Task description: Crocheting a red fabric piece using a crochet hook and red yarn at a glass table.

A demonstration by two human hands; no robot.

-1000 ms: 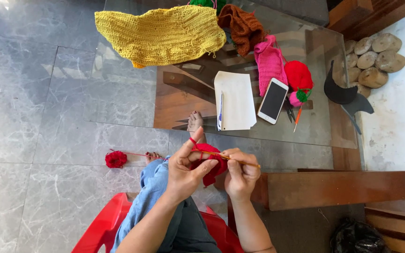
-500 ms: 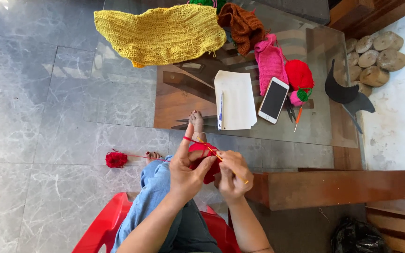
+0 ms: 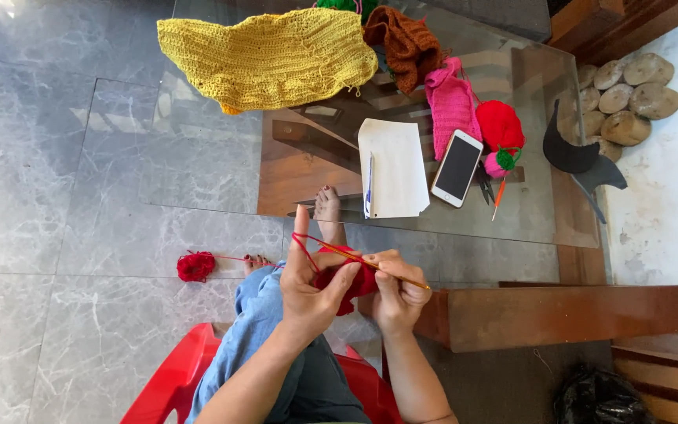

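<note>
My left hand (image 3: 308, 286) pinches a small red crochet piece (image 3: 343, 276), its index finger raised with red yarn looped over it. My right hand (image 3: 399, 289) grips a thin orange crochet hook (image 3: 382, 269) whose tip pokes into the red piece. The strand of yarn runs left to a red yarn ball (image 3: 196, 266) on the grey floor. I sit on a red plastic chair (image 3: 168, 383), legs crossed, bare feet under the glass table.
On the glass table (image 3: 198, 173) lie a yellow crochet panel (image 3: 268, 56), brown (image 3: 403, 43) and pink (image 3: 450, 102) pieces, a red yarn ball (image 3: 499, 126), white paper with a pen (image 3: 392, 169), a phone (image 3: 457, 168) and scissors. A wooden bench (image 3: 559, 314) is right.
My hands shifted slightly while working the hook; the left index finger now points straight up with the yarn over it. The yarn ball has not moved.
</note>
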